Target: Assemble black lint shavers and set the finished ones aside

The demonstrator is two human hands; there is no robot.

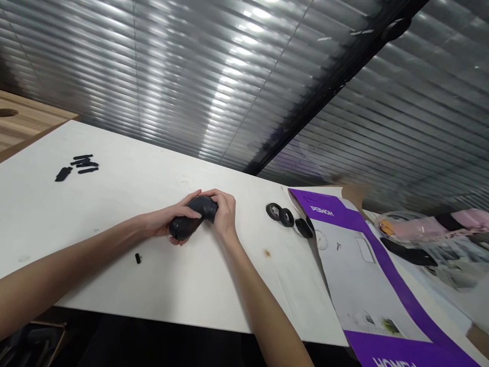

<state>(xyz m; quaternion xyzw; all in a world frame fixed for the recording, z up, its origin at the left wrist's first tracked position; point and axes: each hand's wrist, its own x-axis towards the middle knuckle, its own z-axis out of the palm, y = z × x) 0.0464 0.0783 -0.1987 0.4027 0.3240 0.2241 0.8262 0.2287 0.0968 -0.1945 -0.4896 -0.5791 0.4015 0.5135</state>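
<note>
The left hand [162, 221] closes its grip around the lower end of a curved black piece [191, 219], thumb on top, while the right hand's [225, 211] fingers wrap the other end, over the middle of the white surface [191, 290]. Below the near edge, a cardboard box [58, 342] holds dark items [34, 341] (too dim to identify). Purple-and-white packaging [357, 285] lies at right; beyond it sits a pink item [420, 230] with clear plastic, whether inside cannot be told.
</note>
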